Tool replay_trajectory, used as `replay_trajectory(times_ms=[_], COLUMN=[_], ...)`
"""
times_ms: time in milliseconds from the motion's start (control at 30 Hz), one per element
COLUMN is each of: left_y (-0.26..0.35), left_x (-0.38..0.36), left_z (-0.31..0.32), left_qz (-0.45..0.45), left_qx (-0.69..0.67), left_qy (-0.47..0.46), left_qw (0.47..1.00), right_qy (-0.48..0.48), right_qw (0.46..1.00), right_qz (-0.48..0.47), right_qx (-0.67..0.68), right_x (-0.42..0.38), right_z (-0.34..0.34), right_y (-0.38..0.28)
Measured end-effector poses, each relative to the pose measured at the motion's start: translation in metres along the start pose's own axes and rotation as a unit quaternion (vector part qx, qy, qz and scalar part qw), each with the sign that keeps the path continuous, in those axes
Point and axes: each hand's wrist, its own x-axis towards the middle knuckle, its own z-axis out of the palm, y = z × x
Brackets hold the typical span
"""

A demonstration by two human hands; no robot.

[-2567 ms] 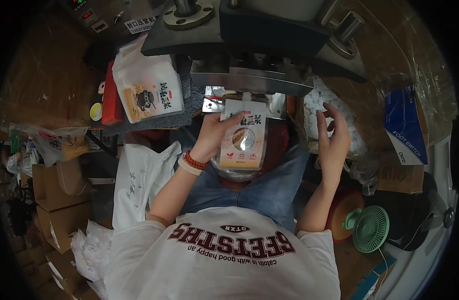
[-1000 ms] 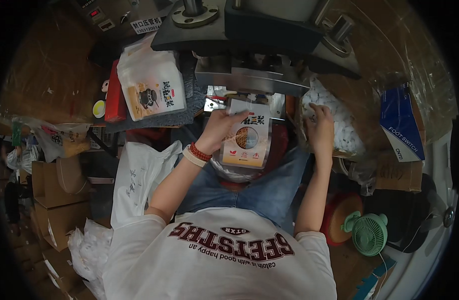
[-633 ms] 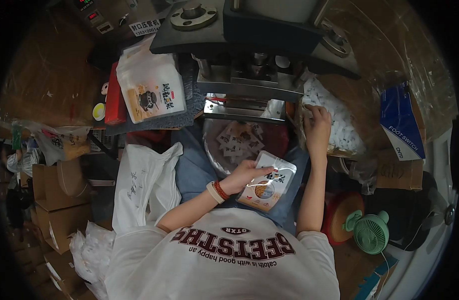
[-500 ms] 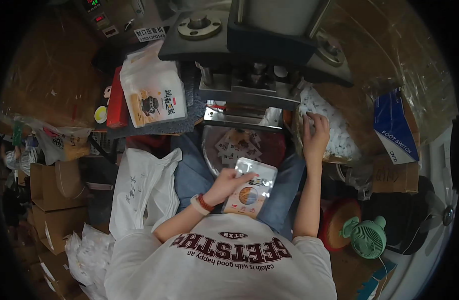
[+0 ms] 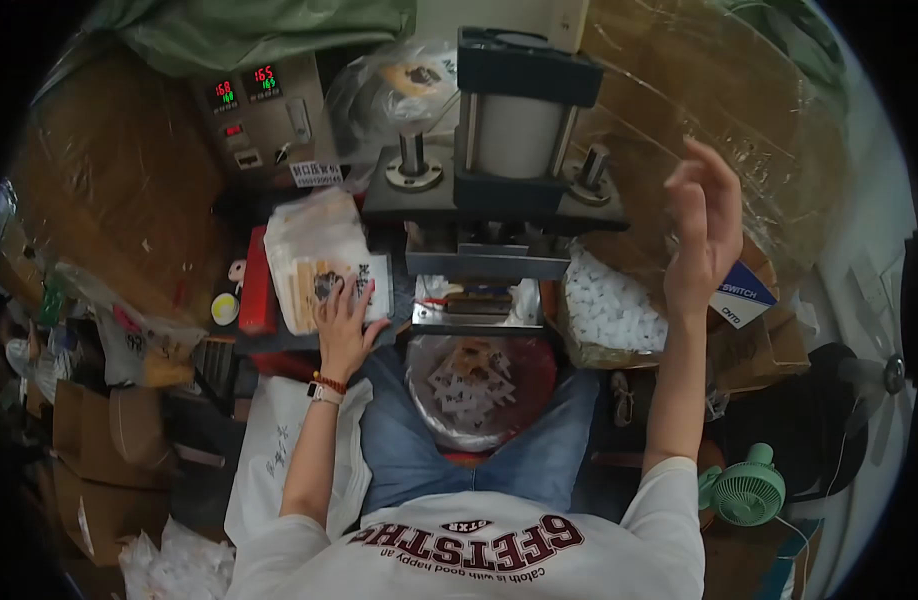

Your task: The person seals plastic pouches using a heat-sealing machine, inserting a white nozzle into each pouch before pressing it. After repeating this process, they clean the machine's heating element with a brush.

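Observation:
My left hand [image 5: 347, 325] lies with spread fingers on the stack of printed plastic pouches [image 5: 314, 250], left of the press. No pouch is lifted in its fingers. Raised at the right, my right hand [image 5: 709, 220] has loosely bent fingers that stand apart, and nothing shows in them. It is above and right of a box of small white plastic pieces [image 5: 609, 305]. Between the two hands stands the press [image 5: 499, 225], with a shiny metal plate [image 5: 479, 328] at its lower front. Below it, a round plastic-lined container [image 5: 424, 410] holds several printed pouches.
A control box [image 5: 269, 125] with lit displays stands at the back left. A red box [image 5: 259, 300] is beside the pouch stack. At the right are a blue foot-switch box [image 5: 744, 295] and a green fan [image 5: 744, 490]. A white bag [image 5: 244, 475] lies near my left arm.
My left hand has left the pouch it held over my lap and moved up-left onto the stack. My right hand has risen away from the white pieces. The view has tilted up.

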Motion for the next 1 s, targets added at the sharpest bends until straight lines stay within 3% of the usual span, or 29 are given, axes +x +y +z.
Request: replay_trajectory(times_ms=[100, 167, 300, 367, 467, 533, 567, 600, 633, 667, 700, 733, 800, 867, 900, 967, 1000], left_y=[-0.004, -0.007, -0.004, -0.006, -0.007, -0.004, -0.002, 0.002, 0.007, 0.015, 0.029, 0.044, 0.083, 0.115, 0.122, 0.135, 0.139], left_x=[-0.004, -0.002, -0.005, -0.005, -0.007, -0.006, -0.009, -0.013, -0.014, -0.016, -0.021, -0.027, -0.037, -0.046, -0.047, -0.05, -0.053], left_z=[0.005, 0.009, 0.008, 0.011, 0.013, 0.009, 0.007, 0.006, 0.005, 0.003, -0.001, -0.003, -0.005, 0.012, 0.019, 0.032, 0.04], left_qz=[-0.004, -0.004, -0.004, -0.004, -0.014, -0.015, -0.016, -0.026, -0.038, -0.04, -0.069, -0.098, -0.147, -0.256, -0.256, -0.374, -0.374], left_qx=[-0.01, -0.013, -0.031, -0.024, -0.03, -0.04, -0.041, -0.067, -0.092, -0.094, -0.21, -0.323, -0.459, -0.686, -0.683, -0.773, -0.773], left_qy=[0.003, 0.013, 0.029, 0.039, 0.034, 0.062, 0.058, 0.112, 0.168, 0.17, 0.165, 0.158, 0.071, -0.103, -0.104, -0.223, -0.227], left_qw=[1.0, 1.0, 0.999, 0.999, 0.999, 0.997, 0.997, 0.991, 0.981, 0.98, 0.961, 0.928, 0.873, 0.673, 0.676, 0.462, 0.459], right_qy=[-0.012, -0.116, -0.063, -0.023, 0.029, 0.071, 0.093, 0.115, 0.136, 0.06, 0.073, -0.088, -0.091, -0.065, -0.061, -0.077, -0.078], right_qw=[0.999, 0.992, 0.998, 0.999, 0.997, 0.992, 0.989, 0.985, 0.98, 0.996, 0.997, 0.987, 0.979, 0.98, 0.974, 0.963, 0.962], right_qz=[0.031, -0.02, -0.007, -0.002, -0.017, -0.037, -0.046, -0.058, -0.073, -0.063, -0.022, 0.1, 0.026, -0.016, -0.035, -0.06, -0.056], right_qx=[-0.004, -0.043, 0.002, 0.029, 0.066, 0.092, 0.104, 0.117, 0.13, 0.008, -0.028, -0.086, -0.182, -0.186, -0.213, -0.252, -0.256], right_x=[0.075, 0.122, 0.159, 0.158, 0.154, 0.082, 0.022, -0.03, -0.029, -0.086, -0.136, -0.176, -0.202, -0.216, -0.219, -0.224, -0.228], right_z=[0.022, 0.033, 0.053, 0.026, -0.081, -0.093, -0.053, -0.002, -0.002, 0.011, 0.034, 0.03, 0.055, 0.074, 0.081, 0.089, 0.089], right_y=[-0.021, 0.004, 0.061, 0.094, 0.127, 0.068, 0.013, -0.038, -0.035, -0.029, -0.021, -0.007, 0.019, 0.048, 0.06, 0.085, 0.094])
